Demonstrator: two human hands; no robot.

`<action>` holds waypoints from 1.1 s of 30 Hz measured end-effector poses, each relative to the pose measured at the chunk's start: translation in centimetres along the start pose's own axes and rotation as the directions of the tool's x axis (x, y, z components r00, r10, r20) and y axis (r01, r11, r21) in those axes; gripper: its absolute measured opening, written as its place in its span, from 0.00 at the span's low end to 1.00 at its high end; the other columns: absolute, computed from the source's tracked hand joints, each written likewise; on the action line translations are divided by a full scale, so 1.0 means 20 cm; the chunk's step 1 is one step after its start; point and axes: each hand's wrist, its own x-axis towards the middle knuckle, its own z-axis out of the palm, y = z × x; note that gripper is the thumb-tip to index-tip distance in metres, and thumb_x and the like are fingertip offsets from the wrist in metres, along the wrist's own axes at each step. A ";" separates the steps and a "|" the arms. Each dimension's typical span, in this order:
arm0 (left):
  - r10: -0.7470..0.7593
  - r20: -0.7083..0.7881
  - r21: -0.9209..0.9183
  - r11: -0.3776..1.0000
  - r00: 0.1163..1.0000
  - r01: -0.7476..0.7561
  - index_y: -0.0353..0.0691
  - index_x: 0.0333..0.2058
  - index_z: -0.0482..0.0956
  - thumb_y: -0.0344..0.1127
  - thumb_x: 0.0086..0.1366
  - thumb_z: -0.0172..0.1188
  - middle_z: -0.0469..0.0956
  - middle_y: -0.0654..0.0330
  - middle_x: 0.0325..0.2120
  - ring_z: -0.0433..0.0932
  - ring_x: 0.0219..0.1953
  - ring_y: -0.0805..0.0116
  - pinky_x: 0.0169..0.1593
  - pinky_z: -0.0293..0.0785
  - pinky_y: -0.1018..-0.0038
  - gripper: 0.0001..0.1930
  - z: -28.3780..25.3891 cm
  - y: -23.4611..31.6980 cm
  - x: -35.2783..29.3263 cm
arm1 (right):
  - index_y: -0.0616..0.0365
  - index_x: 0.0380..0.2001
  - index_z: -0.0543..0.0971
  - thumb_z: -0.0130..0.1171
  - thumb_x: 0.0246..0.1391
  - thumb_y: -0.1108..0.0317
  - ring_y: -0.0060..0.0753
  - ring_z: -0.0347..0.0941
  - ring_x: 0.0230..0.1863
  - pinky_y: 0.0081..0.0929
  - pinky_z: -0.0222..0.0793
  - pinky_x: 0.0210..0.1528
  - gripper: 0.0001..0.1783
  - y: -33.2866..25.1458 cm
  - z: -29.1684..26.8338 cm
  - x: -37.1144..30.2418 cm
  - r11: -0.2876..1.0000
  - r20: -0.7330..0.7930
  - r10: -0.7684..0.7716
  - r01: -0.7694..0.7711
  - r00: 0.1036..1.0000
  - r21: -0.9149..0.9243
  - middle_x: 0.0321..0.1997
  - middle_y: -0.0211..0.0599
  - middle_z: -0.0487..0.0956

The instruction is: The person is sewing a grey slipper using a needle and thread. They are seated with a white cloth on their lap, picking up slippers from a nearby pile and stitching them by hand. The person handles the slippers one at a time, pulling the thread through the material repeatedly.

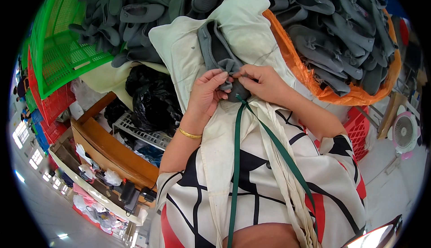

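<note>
A dark grey fabric shoe [211,46] lies on a cream cloth [179,46] in front of me, its toe toward my body. A bow of the same grey fabric [230,65] sits on its upper. My left hand [206,91] pinches the bow from the left side, thumb on top and fingers curled beneath. My right hand [262,83] is closed at the right edge of the bow, thumb and forefinger pressed together. Anything small between those fingertips is hidden. A green ribbon [238,131] hangs down my front from just below the toe.
Several grey shoes [141,13] are heaped at the far left beside a green plastic basket [67,41]. More fill an orange sack [359,99] at the far right. A wooden drawer [112,149] and black plastic bags [152,95] are at left, a fan [404,131] at right.
</note>
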 end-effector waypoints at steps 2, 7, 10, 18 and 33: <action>0.009 -0.006 0.041 0.999 1.000 -0.009 0.34 0.41 0.80 0.31 0.63 0.66 0.83 0.59 0.30 0.80 0.25 0.76 0.25 0.76 0.83 0.10 0.00 0.00 0.01 | 0.61 0.39 0.79 0.55 0.60 0.72 0.18 0.69 0.25 0.19 0.66 0.30 0.07 -0.01 -0.02 0.00 0.980 0.087 0.157 -0.166 0.984 0.108 0.24 0.30 0.77; -0.002 -0.022 0.094 0.996 1.000 0.004 0.35 0.41 0.81 0.30 0.60 0.69 0.83 0.61 0.30 0.78 0.25 0.78 0.27 0.74 0.83 0.12 0.00 -0.02 0.00 | 0.61 0.37 0.77 0.55 0.63 0.72 0.14 0.64 0.24 0.16 0.63 0.29 0.05 -0.01 -0.02 0.01 0.941 0.143 0.255 -0.279 0.956 0.190 0.23 0.23 0.72; -0.019 -0.029 0.100 0.995 0.999 0.021 0.35 0.40 0.82 0.30 0.60 0.69 0.83 0.61 0.30 0.78 0.26 0.77 0.28 0.73 0.81 0.11 -0.02 -0.03 0.00 | 0.61 0.37 0.77 0.56 0.63 0.70 0.13 0.65 0.24 0.16 0.63 0.29 0.05 -0.02 0.00 0.02 0.932 0.122 0.281 -0.301 0.952 0.203 0.24 0.22 0.73; -0.050 -0.037 0.078 0.995 0.998 0.053 0.37 0.39 0.82 0.29 0.60 0.68 0.83 0.59 0.30 0.80 0.27 0.75 0.27 0.73 0.81 0.09 -0.04 -0.02 0.02 | 0.61 0.35 0.77 0.57 0.64 0.67 0.11 0.68 0.23 0.15 0.64 0.25 0.07 -0.05 0.02 0.06 0.909 0.089 0.390 -0.399 0.917 0.125 0.23 0.23 0.75; 0.070 -0.035 -0.007 0.998 0.997 -0.070 0.37 0.40 0.81 0.29 0.61 0.67 0.82 0.63 0.30 0.78 0.25 0.79 0.27 0.74 0.84 0.09 -0.02 -0.06 0.01 | 0.60 0.36 0.75 0.55 0.64 0.68 0.13 0.68 0.24 0.16 0.65 0.26 0.06 -0.02 0.02 0.07 0.953 0.113 0.257 -0.271 0.960 0.136 0.24 0.23 0.73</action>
